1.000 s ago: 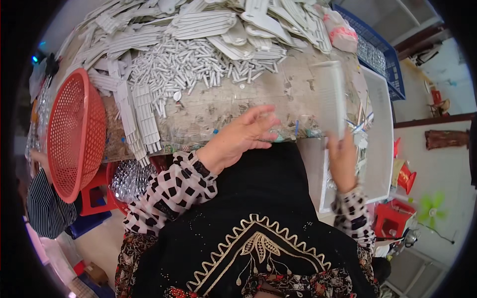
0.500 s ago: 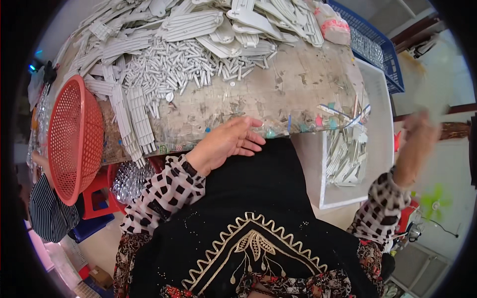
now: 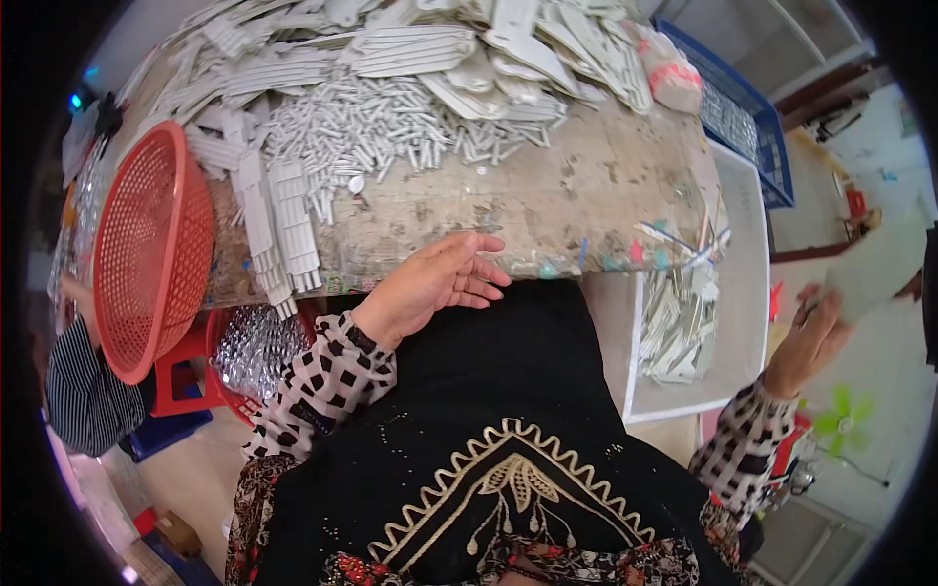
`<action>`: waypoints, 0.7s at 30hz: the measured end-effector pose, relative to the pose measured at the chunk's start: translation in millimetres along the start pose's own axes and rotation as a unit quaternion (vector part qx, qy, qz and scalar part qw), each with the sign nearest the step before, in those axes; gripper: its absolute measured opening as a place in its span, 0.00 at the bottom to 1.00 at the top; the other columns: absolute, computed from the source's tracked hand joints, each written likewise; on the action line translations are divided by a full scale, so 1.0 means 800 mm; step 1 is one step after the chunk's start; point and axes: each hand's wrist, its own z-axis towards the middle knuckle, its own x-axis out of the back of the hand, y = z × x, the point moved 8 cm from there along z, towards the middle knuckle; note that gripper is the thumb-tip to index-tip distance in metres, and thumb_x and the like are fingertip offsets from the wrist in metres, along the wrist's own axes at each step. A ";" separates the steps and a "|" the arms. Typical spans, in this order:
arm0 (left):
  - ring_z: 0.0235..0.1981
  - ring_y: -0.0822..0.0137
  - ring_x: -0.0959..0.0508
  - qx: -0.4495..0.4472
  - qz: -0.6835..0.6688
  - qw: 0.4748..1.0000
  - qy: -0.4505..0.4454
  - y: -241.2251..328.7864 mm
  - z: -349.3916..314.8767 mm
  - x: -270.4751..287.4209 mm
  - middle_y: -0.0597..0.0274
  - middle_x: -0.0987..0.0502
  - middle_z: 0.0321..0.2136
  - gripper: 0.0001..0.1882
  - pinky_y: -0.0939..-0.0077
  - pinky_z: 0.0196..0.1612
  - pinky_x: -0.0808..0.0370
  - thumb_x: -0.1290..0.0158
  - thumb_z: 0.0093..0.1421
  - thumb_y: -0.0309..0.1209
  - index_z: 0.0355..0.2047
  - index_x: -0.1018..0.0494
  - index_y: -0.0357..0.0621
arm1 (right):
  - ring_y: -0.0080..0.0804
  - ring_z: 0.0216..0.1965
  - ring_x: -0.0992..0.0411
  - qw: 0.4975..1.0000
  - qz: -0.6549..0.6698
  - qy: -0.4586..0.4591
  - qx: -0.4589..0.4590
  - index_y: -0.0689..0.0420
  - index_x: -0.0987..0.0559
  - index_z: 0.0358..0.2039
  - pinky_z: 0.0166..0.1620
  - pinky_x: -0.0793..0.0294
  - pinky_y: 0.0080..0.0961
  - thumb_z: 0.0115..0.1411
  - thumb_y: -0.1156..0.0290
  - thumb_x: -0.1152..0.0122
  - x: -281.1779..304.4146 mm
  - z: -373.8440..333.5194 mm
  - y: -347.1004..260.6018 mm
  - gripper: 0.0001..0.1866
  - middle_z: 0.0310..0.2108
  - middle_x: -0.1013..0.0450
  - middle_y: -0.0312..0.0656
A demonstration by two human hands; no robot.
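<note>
A seated person's left hand point(image 3: 430, 286) rests open, fingers loosely spread and holding nothing, at the near edge of a worn, paint-flecked worktable point(image 3: 586, 195). The right hand point(image 3: 809, 337) is lifted well to the right of the table, fingers closed on the lower edge of a pale flat strip point(image 3: 874, 269), blurred. On the table's far side lies a heap of white plastic strips point(image 3: 469, 49), with small white tubular pieces point(image 3: 381, 122) spread in front of it. A red mesh basket point(image 3: 151, 244) leans at the table's left edge. A white tray point(image 3: 747, 283) of loose white parts sits off the table's right edge, a blue crate point(image 3: 743, 112) beyond it. A pale floor shows to the table's right.
</note>
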 end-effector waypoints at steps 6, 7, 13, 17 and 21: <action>0.43 0.63 0.23 -0.044 0.012 0.997 0.055 0.021 -0.051 0.048 0.52 0.24 0.43 0.22 0.70 0.49 0.26 0.61 0.71 0.43 0.56 0.37 0.39 | 0.24 0.30 0.30 0.822 -0.521 -0.224 -0.048 0.64 0.30 0.50 0.31 0.30 0.21 0.66 0.62 0.48 0.060 -0.108 0.223 0.19 0.33 0.26 0.44; 0.43 0.63 0.23 -0.046 0.015 0.996 0.072 0.026 -0.062 0.057 0.52 0.24 0.43 0.21 0.70 0.49 0.26 0.60 0.71 0.41 0.56 0.36 0.39 | 0.27 0.35 0.27 0.637 -0.697 -0.284 0.164 0.65 0.31 0.54 0.35 0.27 0.24 0.66 0.62 0.48 0.033 -0.125 0.224 0.22 0.37 0.25 0.48; 0.44 0.65 0.23 -0.090 0.037 0.987 0.128 0.038 -0.093 0.091 0.52 0.24 0.44 0.19 0.71 0.49 0.26 0.59 0.70 0.36 0.57 0.37 0.39 | 0.34 0.38 0.26 0.929 -0.186 -0.314 0.067 0.62 0.27 0.53 0.42 0.28 0.26 0.64 0.69 0.46 -0.219 -0.021 0.061 0.18 0.39 0.25 0.49; 0.44 0.66 0.23 -0.110 0.050 0.982 0.146 0.031 -0.104 0.084 0.54 0.24 0.43 0.19 0.73 0.49 0.27 0.56 0.69 0.35 0.57 0.36 0.40 | 0.43 0.39 0.27 0.865 -0.160 -0.399 0.257 0.63 0.28 0.52 0.45 0.29 0.29 0.57 0.72 0.45 -0.397 -0.016 -0.023 0.21 0.42 0.27 0.50; 0.43 0.67 0.23 -0.096 0.071 0.979 0.165 0.024 -0.116 0.091 0.56 0.24 0.43 0.19 0.74 0.48 0.26 0.53 0.68 0.34 0.56 0.35 0.40 | 0.52 0.46 0.31 0.797 -0.167 -0.492 0.306 0.62 0.32 0.56 0.50 0.31 0.35 0.45 0.74 0.45 -0.496 -0.004 -0.028 0.33 0.48 0.31 0.53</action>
